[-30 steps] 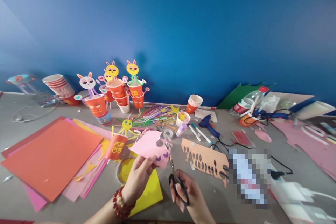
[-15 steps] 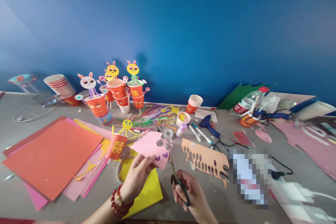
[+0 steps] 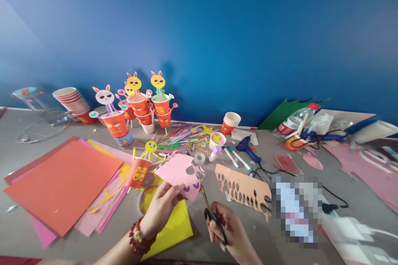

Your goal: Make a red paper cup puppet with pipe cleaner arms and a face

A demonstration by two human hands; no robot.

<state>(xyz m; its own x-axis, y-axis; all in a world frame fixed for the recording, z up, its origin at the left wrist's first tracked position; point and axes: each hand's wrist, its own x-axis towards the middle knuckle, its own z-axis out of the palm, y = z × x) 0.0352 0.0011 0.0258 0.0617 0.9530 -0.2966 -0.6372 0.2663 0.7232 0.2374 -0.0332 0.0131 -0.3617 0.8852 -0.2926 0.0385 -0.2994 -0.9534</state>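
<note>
My left hand (image 3: 168, 196) pinches a piece of pink paper (image 3: 174, 169) that has cut-out notches on its right side and purple curved marks near its lower edge. In my right hand (image 3: 225, 223) is a pair of scissors (image 3: 213, 217) with black handles, its blades pointing up and left at the right edge of the pink paper. Under my left forearm lies a yellow sheet (image 3: 175, 227), with a roll of tape (image 3: 141, 203) partly hidden by the hand. A red paper cup (image 3: 139, 173) with a yellow paper figure (image 3: 151, 146) stands just beyond.
Stacked coloured paper (image 3: 65, 182) covers the left. Cup figures with rabbit heads (image 3: 115, 122) stand at the back, beside loose pipe cleaners (image 3: 183, 134). To the right are a blue glue gun (image 3: 248, 149) with its cord, a peach cut-out sheet (image 3: 242, 186), a bottle (image 3: 295, 120) and a power strip (image 3: 351, 232).
The scissors and my right hand have shifted very slightly right and down. My left hand still holds the pink paper, almost unmoved.
</note>
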